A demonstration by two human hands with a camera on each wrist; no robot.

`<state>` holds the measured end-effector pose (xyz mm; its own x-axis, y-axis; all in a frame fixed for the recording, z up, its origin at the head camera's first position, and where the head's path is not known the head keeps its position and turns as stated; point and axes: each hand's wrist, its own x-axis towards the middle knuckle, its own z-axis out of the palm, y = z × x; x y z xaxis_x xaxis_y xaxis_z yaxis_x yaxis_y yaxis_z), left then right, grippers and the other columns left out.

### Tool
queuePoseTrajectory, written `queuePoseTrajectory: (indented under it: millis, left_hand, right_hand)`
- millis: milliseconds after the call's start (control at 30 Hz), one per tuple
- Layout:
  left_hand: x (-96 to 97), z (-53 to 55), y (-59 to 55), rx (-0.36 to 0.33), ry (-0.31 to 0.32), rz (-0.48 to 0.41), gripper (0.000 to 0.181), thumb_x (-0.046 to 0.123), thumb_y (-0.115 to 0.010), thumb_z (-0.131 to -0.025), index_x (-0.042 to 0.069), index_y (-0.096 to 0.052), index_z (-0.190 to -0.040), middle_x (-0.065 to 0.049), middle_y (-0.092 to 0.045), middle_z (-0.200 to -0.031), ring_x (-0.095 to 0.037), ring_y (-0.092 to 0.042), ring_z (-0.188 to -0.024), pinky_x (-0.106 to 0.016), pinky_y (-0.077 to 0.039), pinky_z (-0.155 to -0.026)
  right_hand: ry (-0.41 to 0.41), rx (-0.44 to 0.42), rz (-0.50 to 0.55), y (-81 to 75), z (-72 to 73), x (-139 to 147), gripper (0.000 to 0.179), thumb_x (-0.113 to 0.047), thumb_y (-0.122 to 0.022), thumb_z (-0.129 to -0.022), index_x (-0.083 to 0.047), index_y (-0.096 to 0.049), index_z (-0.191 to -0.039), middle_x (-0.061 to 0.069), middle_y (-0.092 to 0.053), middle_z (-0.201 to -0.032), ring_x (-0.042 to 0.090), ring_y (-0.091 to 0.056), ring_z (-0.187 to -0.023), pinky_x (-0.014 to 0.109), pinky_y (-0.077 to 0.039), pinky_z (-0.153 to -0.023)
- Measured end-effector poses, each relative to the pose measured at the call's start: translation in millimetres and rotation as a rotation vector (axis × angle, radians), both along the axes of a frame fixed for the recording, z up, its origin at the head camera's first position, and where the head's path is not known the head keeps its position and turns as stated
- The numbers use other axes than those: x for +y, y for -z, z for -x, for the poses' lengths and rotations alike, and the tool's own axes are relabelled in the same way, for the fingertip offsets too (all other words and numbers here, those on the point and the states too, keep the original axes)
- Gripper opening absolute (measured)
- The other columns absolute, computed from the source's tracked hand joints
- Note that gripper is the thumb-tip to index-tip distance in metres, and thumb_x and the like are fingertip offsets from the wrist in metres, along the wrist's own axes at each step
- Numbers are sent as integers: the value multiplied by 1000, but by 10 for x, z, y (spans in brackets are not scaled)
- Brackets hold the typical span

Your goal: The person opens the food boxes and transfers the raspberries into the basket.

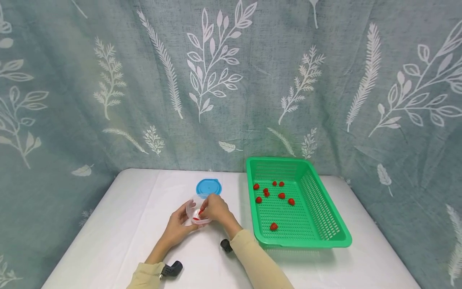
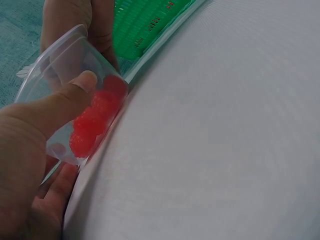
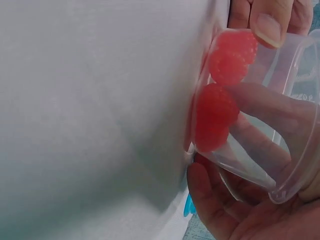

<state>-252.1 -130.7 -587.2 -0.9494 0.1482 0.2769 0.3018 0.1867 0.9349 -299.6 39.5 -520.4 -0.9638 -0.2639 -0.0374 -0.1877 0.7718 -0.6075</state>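
A clear plastic tub (image 1: pixel 197 200) stands on the white table, its lower part holding several red strawberries (image 2: pixel 95 117). My left hand (image 1: pixel 177 226) grips the tub from the left, its thumb (image 2: pixel 67 102) pressed along the near wall and its fingers around the other side. Reaching in from the right, my right hand (image 1: pixel 216 208) has its fingers inside the tub and pinches a strawberry (image 3: pixel 215 117) low down by the bottom. Through the clear wall in the right wrist view, those fingers (image 3: pixel 265 107) show right at the fruit.
Just behind the tub lies a round blue lid (image 1: pixel 208 187). To the right is a green plastic basket (image 1: pixel 303 243) with several strawberries (image 1: pixel 274 226) scattered inside. A patterned grey-green cloth (image 1: pixel 231 120) hangs behind the white table (image 1: pixel 108 241).
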Motion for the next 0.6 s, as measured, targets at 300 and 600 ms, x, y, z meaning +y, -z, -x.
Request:
queuePoseTrajectory:
  millis: [300,600]
  left_hand:
    - [-21,12,11,32,31,11,90,1,-88,-75,-4,-40,-152,-24,-52,-148,-40,-47,-140,-36,-43,-115]
    - [-10,-4,-11,-5,22,12,91,5,-88,-77,-4,-38,-153,-25,-45,-154,-39,-44,-143,-42,-41,-116]
  right_hand:
    - [-34,180,177,93,-64,26,13,-15,-87,-78,-6,-78,-77,9,-72,-90,17,-60,-85,29,-53,-70]
    - [9,354,267,101,-135,59,22,-21,-81,-84,-4,-78,-70,21,-73,-110,36,-62,-114,52,-51,-100]
